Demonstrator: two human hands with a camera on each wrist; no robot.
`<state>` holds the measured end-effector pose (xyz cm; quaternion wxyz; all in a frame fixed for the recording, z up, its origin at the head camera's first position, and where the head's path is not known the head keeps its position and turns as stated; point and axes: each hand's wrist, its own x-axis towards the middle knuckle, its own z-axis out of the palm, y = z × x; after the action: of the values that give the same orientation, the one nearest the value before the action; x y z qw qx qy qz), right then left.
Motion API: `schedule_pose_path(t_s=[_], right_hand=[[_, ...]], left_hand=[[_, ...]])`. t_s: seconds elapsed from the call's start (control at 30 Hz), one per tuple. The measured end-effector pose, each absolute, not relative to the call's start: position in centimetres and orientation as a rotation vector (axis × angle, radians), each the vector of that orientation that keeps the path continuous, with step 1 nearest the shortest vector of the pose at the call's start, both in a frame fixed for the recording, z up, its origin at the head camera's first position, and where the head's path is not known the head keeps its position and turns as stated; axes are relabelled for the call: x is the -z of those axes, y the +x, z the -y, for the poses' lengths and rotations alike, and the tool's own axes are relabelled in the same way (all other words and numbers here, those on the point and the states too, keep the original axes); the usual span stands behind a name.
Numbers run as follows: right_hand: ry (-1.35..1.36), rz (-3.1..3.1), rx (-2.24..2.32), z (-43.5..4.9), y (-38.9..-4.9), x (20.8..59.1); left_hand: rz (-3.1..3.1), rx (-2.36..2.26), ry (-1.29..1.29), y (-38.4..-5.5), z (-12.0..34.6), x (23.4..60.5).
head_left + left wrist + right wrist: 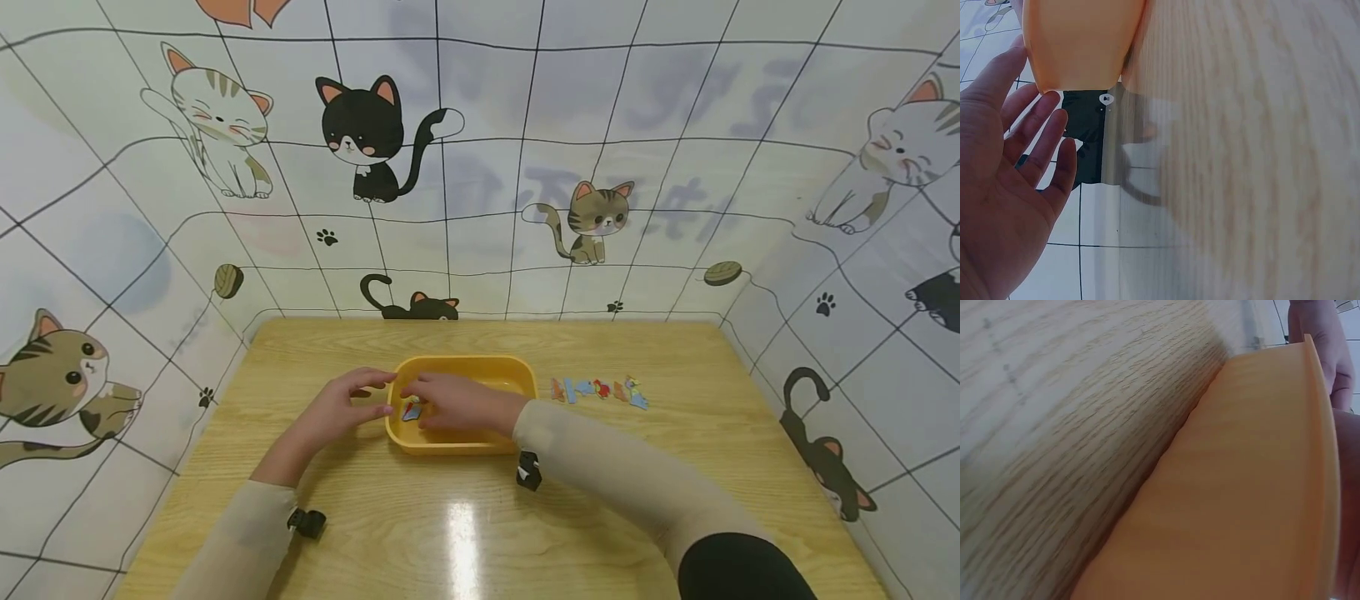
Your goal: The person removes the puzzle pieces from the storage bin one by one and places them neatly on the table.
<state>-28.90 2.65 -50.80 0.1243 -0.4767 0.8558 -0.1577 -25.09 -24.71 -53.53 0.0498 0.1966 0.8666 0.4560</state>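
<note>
A yellow plastic tray [517, 379] stands on the wooden table [465, 525]. My right hand [411, 393] reaches into the tray's left end, its fingertips over a small blue and red flat piece [411, 412]; a pinch cannot be made out. My left hand [378, 394] lies just outside the tray's left wall with fingers spread and holds nothing. The left wrist view shows that open palm [1041, 119] next to the tray's wall [1079, 44]. Only the tray's outer wall [1241, 487] and bare wood fill the right wrist view.
A short row of several small coloured flat pieces [600, 389] lies on the table right of the tray. Cat-patterned panels [480, 167] close the table in at the back and both sides. Glare marks the table's front [465, 533].
</note>
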Motion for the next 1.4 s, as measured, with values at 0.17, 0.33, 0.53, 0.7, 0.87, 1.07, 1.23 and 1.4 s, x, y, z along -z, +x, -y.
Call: schedule_pose_path(t_s=[0.17,0.33,0.53,0.7,0.87,1.07,1.23,1.4], right_hand=[[-1.409,-2.473,0.456,-1.7,-29.3,51.6],[-1.386,-2.47,0.49,-1.4,-29.6,52.3],[-1.284,-2.451,0.592,-1.2,-29.9,52.9],[-1.242,-2.433,0.665,-1.2,-30.1,53.0],[-1.252,-2.424,0.679,-1.2,-30.0,52.6],[-1.243,-2.422,0.67,-1.2,-29.9,52.4],[-1.207,-2.433,0.669,-1.1,-29.9,52.5],[-1.163,-2.463,0.66,-1.0,-29.9,52.9]], left_hand=[[-2.624,-1.411,0.613,-25.1,24.6,53.5],[-2.625,-1.412,0.623,-25.0,24.6,53.5],[-2.639,-1.41,0.622,-25.0,24.6,53.6],[-2.63,-1.428,0.631,-25.0,24.6,53.6],[-2.631,-1.43,0.639,-24.9,24.6,53.4],[-2.628,-1.428,0.628,-24.9,24.6,53.5],[-2.63,-1.424,0.618,-24.9,24.6,53.5],[-2.628,-1.425,0.62,-24.8,24.6,53.6]])
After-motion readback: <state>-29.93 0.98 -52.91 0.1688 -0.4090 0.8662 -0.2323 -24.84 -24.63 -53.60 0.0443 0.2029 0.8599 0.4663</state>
